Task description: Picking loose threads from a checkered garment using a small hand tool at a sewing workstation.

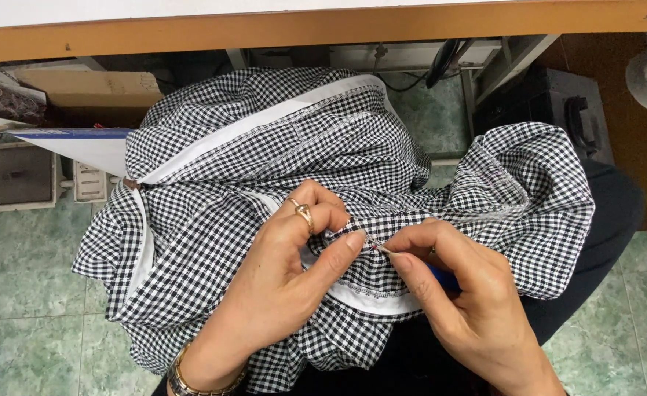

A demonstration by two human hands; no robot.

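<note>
Both hands curl inward over the black-and-white checked garment (pixel 279 169), which lies bunched on the person's lap below the wooden bench (pixel 323 29); the left hand (pixel 287 279) reaches in from its lower edge and the right hand (pixel 463 301) from its lower right. The small blue-handled tool (pixel 441 277) is mostly hidden under the right hand, only its thin metal tip showing. The left fingers (pixel 342 246) pinch a fold of the garment beside its white band (pixel 371 299), while the right fingers press together around the tool, its tip at that fold.

- The blue-handled tool (pixel 441 277) sits mostly buried inside the right hand (pixel 459 293).
- The checked garment (pixel 279 147) covers the lap.
- Both forearms are cut off by the bottom edge.
</note>
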